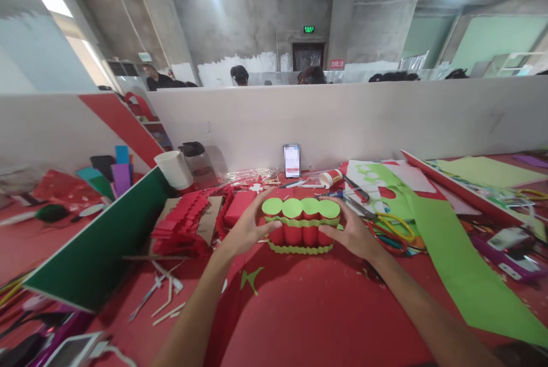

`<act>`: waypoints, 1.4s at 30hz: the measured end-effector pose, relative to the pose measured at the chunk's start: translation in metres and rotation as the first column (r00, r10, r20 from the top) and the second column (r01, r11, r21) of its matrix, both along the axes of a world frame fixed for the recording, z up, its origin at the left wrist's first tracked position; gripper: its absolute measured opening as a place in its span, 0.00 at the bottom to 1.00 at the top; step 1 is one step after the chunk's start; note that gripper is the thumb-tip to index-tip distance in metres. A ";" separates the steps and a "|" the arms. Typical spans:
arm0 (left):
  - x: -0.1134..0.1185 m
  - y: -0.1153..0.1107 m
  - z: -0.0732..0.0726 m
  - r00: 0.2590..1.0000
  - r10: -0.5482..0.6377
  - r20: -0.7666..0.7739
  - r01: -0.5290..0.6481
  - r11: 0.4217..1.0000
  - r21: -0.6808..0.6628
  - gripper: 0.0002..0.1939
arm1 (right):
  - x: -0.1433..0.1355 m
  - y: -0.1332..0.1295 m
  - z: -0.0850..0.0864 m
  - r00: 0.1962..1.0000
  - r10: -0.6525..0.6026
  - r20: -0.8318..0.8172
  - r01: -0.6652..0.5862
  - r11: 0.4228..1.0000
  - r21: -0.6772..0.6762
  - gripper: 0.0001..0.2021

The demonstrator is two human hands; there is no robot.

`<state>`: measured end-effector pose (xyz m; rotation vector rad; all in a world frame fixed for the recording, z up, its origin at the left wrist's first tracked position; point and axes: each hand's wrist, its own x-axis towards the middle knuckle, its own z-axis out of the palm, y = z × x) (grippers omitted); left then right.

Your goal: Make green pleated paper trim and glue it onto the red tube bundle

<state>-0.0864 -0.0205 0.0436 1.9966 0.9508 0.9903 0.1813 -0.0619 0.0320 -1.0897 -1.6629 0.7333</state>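
A red and green paper piece (302,234) is held up between both hands over the red table (317,310). Several round light-green discs top its red cylinders, and wavy green strips run along the middle and bottom. My left hand (252,227) grips its left end, thumb on the front. At the right end, my right hand (350,230) holds it the same way, thumb across the front. A green paper scrap (252,280) lies on the table below and left of the piece.
Left are a green board (107,247), red folded paper (182,224) and a white cup (173,169). A phone (291,160) stands against the divider (248,121). Right lie scissors (396,227) and long green paper (454,264). People's heads show beyond the divider.
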 end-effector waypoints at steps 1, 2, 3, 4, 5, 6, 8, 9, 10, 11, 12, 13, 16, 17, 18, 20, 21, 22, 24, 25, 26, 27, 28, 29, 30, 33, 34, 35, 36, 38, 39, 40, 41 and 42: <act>0.001 -0.001 0.000 1.000 0.003 0.003 -0.003 1.000 0.002 0.36 | -0.002 0.000 0.001 1.000 -0.012 -0.008 0.012 1.000 -0.005 0.26; 0.003 -0.002 0.001 1.000 0.007 0.008 -0.007 1.000 0.000 0.35 | -0.004 0.001 0.002 1.000 -0.022 -0.022 0.022 1.000 -0.013 0.26; 0.004 -0.003 0.001 1.000 0.012 0.017 -0.011 1.000 -0.005 0.35 | -0.005 0.002 0.002 0.999 -0.028 -0.038 0.027 0.999 -0.021 0.25; 0.005 -0.003 0.002 0.999 0.017 0.032 -0.017 1.000 -0.012 0.35 | -0.006 0.003 0.003 0.998 -0.026 -0.056 0.025 0.999 -0.027 0.24; 0.006 -0.003 0.002 0.998 0.024 0.050 -0.023 1.000 -0.020 0.35 | -0.007 0.004 0.003 0.997 -0.019 -0.073 0.017 0.999 -0.029 0.24; 0.007 -0.003 0.001 0.997 0.032 0.068 -0.030 0.999 -0.029 0.35 | -0.007 0.006 0.003 0.996 -0.010 -0.087 0.007 0.999 -0.031 0.23; 0.008 -0.001 -0.001 0.994 0.045 0.100 -0.038 0.997 -0.066 0.36 | -0.006 0.009 0.002 0.994 0.004 -0.108 -0.010 0.999 -0.050 0.23; 0.009 0.000 -0.003 0.992 0.051 0.113 -0.040 0.995 -0.096 0.36 | -0.006 0.012 0.000 0.993 0.006 -0.120 -0.015 0.997 -0.071 0.24; 0.009 0.002 -0.004 0.990 0.058 0.127 -0.042 0.991 -0.131 0.37 | -0.005 0.014 -0.002 0.991 0.004 -0.135 -0.018 0.995 -0.101 0.25; 0.009 0.004 -0.006 0.988 0.069 0.139 -0.045 0.985 -0.168 0.37 | -0.004 0.017 -0.004 0.988 -0.004 -0.154 -0.017 0.990 -0.137 0.25; 0.009 0.006 -0.007 0.985 0.085 0.151 -0.053 0.977 -0.205 0.37 | -0.004 0.020 -0.007 0.985 -0.012 -0.172 -0.018 0.984 -0.176 0.26; 0.008 0.007 -0.008 0.982 0.104 0.160 -0.064 0.969 -0.238 0.37 | -0.003 0.023 -0.010 0.982 -0.022 -0.186 -0.019 0.977 -0.214 0.26; 0.007 0.009 -0.009 0.981 0.122 0.148 -0.071 0.948 -0.311 0.34 | -0.002 0.029 -0.015 0.984 -0.049 -0.171 -0.001 0.960 -0.280 0.28; 0.006 0.008 -0.008 0.985 0.110 0.135 -0.060 0.943 -0.326 0.33 | -0.002 0.030 -0.016 0.986 -0.050 -0.159 0.003 0.959 -0.283 0.28; 0.006 0.007 -0.007 0.988 0.093 0.122 -0.046 0.940 -0.337 0.31 | -0.002 0.030 -0.017 0.988 -0.044 -0.150 0.000 0.959 -0.283 0.27; 0.007 0.006 -0.006 0.992 0.071 0.107 -0.030 0.937 -0.348 0.28 | -0.001 0.031 -0.016 0.989 -0.024 -0.143 -0.018 0.958 -0.287 0.26; 0.007 0.005 -0.005 0.992 0.070 0.107 -0.028 0.935 -0.353 0.26 | -0.001 0.031 -0.016 0.989 -0.013 -0.145 -0.031 0.955 -0.296 0.25; 0.008 0.004 -0.005 0.991 0.072 0.112 -0.027 0.932 -0.361 0.25 | 0.000 0.031 -0.015 0.989 -0.007 -0.149 -0.040 0.950 -0.308 0.25; 0.009 0.004 -0.006 0.988 0.085 0.131 -0.028 0.923 -0.385 0.24 | 0.001 0.031 -0.015 0.985 -0.011 -0.172 -0.047 0.944 -0.328 0.25; 0.009 0.004 -0.007 0.985 0.094 0.143 -0.029 0.915 -0.403 0.24 | 0.002 0.032 -0.016 0.980 -0.011 -0.197 -0.057 0.939 -0.340 0.26; 0.009 0.005 -0.009 0.982 0.108 0.154 -0.032 0.904 -0.427 0.24 | 0.003 0.032 -0.017 0.972 -0.004 -0.233 -0.082 0.931 -0.356 0.27; 0.009 0.006 -0.010 0.978 0.127 0.165 -0.039 0.890 -0.454 0.25 | 0.004 0.031 -0.018 0.959 0.010 -0.282 -0.121 0.918 -0.379 0.29; 0.008 0.007 -0.012 0.974 0.145 0.173 -0.044 0.874 -0.484 0.26 | 0.004 0.031 -0.020 0.941 0.029 -0.336 -0.172 0.899 -0.404 0.32; 0.007 0.009 -0.014 0.971 0.158 0.182 -0.043 0.856 -0.515 0.27 | 0.005 0.030 -0.022 0.921 0.046 -0.388 -0.225 0.875 -0.430 0.34; 0.007 0.010 -0.016 0.968 0.164 0.191 -0.035 0.840 -0.542 0.28 | 0.006 0.029 -0.023 0.902 0.057 -0.429 -0.268 0.852 -0.451 0.36; 0.005 0.013 -0.019 0.962 0.162 0.219 -0.004 0.813 -0.583 0.29 | 0.007 0.027 -0.026 0.877 0.051 -0.478 -0.303 0.830 -0.468 0.36; 0.005 0.013 -0.019 0.959 0.164 0.230 0.002 0.811 -0.585 0.29 | 0.006 0.026 -0.026 0.875 0.043 -0.482 -0.296 0.836 -0.463 0.36; 0.004 0.013 -0.019 0.956 0.169 0.239 0.003 0.811 -0.585 0.29 | 0.006 0.026 -0.026 0.872 0.032 -0.488 -0.287 0.842 -0.457 0.36; 0.004 0.012 -0.019 0.954 0.170 0.247 0.008 0.811 -0.586 0.30 | 0.006 0.026 -0.025 0.867 0.024 -0.497 -0.283 0.845 -0.454 0.35; 0.004 0.010 -0.018 0.953 0.156 0.259 0.030 0.803 -0.595 0.31 | 0.006 0.026 -0.024 0.856 0.015 -0.517 -0.286 0.847 -0.448 0.35; 0.004 0.009 -0.017 0.955 0.144 0.261 0.045 0.796 -0.604 0.32 | 0.006 0.027 -0.024 0.850 0.012 -0.527 -0.288 0.848 -0.446 0.35; 0.004 0.008 -0.016 0.956 0.130 0.261 0.061 0.787 -0.615 0.33 | 0.007 0.027 -0.023 0.844 0.007 -0.537 -0.289 0.848 -0.444 0.34; 0.004 0.008 -0.016 0.958 0.119 0.261 0.074 0.777 -0.625 0.35 | 0.007 0.028 -0.023 0.839 -0.004 -0.544 -0.285 0.848 -0.447 0.34; 0.004 0.007 -0.016 0.959 0.112 0.261 0.083 0.768 -0.635 0.36 | 0.008 0.028 -0.023 0.837 -0.021 -0.547 -0.277 0.846 -0.456 0.34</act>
